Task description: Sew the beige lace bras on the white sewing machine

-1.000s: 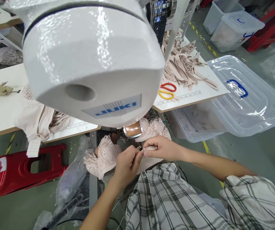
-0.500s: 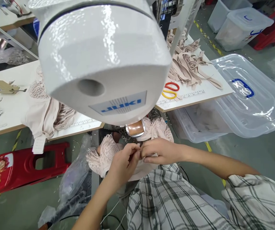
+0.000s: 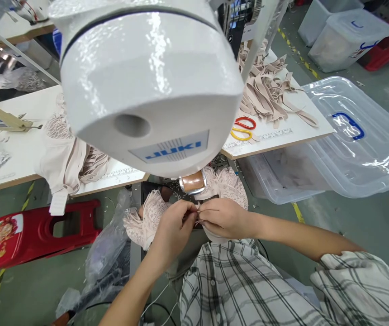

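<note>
A pale pink lace bra [image 3: 150, 217] hangs over the end of the sewing machine's arm, its lace spreading on both sides of my hands. My left hand [image 3: 176, 224] is closed in a pinch at the fabric's edge, thumb against forefinger. Right beside it, fingertips almost touching, my right hand [image 3: 226, 218] pinches the same cloth with its fingers bent together. The exact edge between the fingertips is mostly hidden. Just beyond the hands sits a shiny metal plate [image 3: 193, 182] with a brown reflection, under the white JUKI sewing machine head [image 3: 154, 99].
On the left table lies a stack of beige fabric pieces [image 3: 64, 160]. The right table carries a heap of beige strips [image 3: 265, 93] and red-and-yellow-handled scissors [image 3: 244, 128]. A clear lidded bin [image 3: 360, 136] stands at the right, a red stool [image 3: 38, 237] at the left.
The right fingers have closed more tightly, and the cloth below the hands has been drawn aside to the right, baring the lap. The left hand stays at nearly the same spot.
</note>
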Demonstrator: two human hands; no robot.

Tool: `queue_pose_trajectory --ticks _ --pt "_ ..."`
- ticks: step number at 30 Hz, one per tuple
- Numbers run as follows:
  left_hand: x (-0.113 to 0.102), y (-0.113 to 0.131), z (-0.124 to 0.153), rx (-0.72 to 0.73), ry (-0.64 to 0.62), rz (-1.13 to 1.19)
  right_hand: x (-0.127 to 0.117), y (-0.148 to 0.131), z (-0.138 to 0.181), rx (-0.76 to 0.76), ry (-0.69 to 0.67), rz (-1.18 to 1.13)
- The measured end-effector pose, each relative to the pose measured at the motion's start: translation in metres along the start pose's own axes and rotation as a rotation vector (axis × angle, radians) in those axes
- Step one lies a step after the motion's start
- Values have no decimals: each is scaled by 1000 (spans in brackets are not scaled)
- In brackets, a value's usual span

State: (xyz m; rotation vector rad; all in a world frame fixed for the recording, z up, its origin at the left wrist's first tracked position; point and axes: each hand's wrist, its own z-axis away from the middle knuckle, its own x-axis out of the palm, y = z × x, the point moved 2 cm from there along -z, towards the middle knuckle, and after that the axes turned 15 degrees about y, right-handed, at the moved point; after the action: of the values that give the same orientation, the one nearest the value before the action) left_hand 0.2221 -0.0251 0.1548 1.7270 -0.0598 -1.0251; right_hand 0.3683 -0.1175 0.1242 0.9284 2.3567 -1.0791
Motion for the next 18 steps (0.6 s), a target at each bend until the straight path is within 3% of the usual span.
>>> queue_pose_trajectory --ticks 2,5,8,10,15,18 --pt "8 -2 -3 -71 41 70 2 1 0 119 69 -71" --pt "24 -8 1 -270 147 376 -1 2 -3 321 161 -209" --pt "36 -10 11 -411 258 626 -6 -3 -7 348 223 -252" --pt "36 -9 15 -365 304 581 -9 -6 -9 313 227 -227" --pt "24 -6 13 -32 371 213 -13 -11 -10 315 162 -148" --pt "21 -6 12 83 400 131 -14 -12 -10 355 147 -166"
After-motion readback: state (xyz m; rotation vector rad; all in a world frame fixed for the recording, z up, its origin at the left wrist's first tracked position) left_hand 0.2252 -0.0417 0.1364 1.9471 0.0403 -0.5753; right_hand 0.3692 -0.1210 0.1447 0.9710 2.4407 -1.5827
